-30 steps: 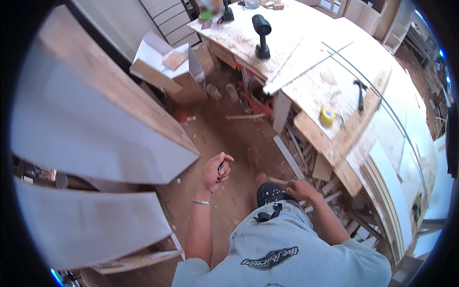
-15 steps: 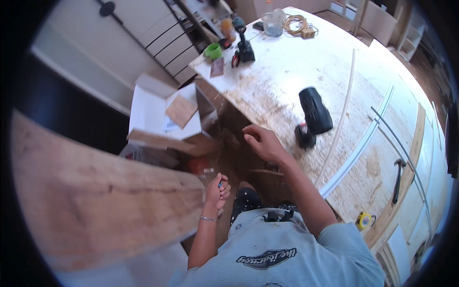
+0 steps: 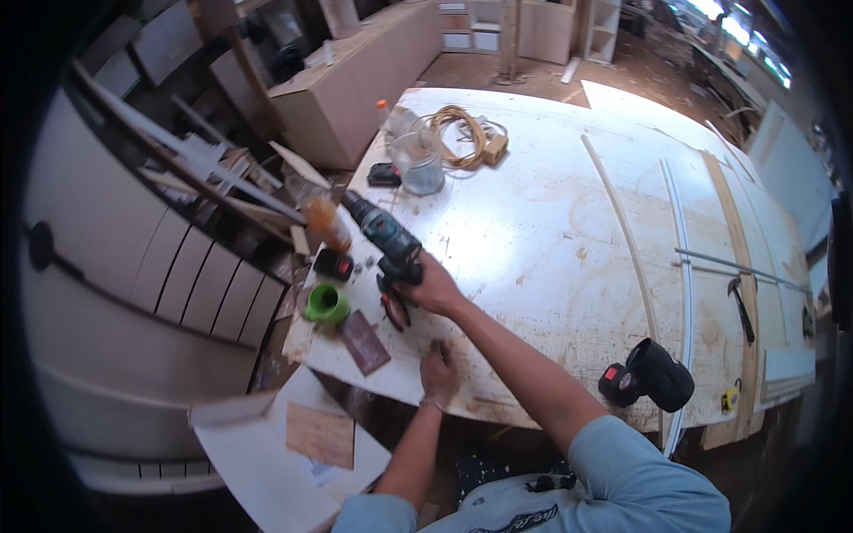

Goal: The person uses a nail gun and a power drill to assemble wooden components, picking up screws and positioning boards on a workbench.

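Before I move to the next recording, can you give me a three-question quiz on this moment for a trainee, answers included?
1. Which of the person's hands is on the teal drill?
2. True or false: the hammer lies to the right of the drill.
3. Which of these lies nearest the green cup: (a) the tape measure, (b) the flat brown block, or (c) the coiled cord?

Key: 1. The right hand. 2. True. 3. (b).

Brn. floor (image 3: 641, 67), wht. shelf unit (image 3: 603, 41)
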`<state>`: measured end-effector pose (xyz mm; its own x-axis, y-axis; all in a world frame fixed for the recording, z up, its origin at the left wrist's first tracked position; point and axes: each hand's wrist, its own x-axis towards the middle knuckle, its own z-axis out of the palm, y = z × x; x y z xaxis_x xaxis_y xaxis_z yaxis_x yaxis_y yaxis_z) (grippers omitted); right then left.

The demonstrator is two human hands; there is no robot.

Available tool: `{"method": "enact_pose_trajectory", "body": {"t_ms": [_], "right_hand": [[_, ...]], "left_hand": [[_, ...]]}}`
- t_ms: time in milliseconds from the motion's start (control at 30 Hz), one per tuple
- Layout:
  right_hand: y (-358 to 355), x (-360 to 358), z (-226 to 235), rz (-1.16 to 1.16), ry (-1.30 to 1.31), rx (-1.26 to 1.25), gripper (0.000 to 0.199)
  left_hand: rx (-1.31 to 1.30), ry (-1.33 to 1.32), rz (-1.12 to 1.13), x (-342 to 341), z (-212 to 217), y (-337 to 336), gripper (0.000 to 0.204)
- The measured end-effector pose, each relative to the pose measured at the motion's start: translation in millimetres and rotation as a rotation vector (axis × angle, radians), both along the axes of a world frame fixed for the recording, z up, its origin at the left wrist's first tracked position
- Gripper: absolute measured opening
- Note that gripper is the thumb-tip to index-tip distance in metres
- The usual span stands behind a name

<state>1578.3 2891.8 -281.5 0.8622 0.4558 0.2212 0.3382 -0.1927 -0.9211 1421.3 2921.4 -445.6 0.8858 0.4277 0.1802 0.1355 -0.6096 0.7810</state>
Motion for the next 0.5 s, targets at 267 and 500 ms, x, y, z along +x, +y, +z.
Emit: {"method": "enact_pose_trajectory", "body": {"t_ms": [267, 500], "right_hand": [[24, 47, -42, -0.121, -0.03, 0.026, 0.045], [-192, -132, 62, -0.138, -0.013, 0.467, 0.03]], "left_hand": [[-0.106, -0.029, -0.058, 8, 6, -3, 0.031], [0.08, -0.14, -0.261, -1, 5, -28, 0.032]]}}
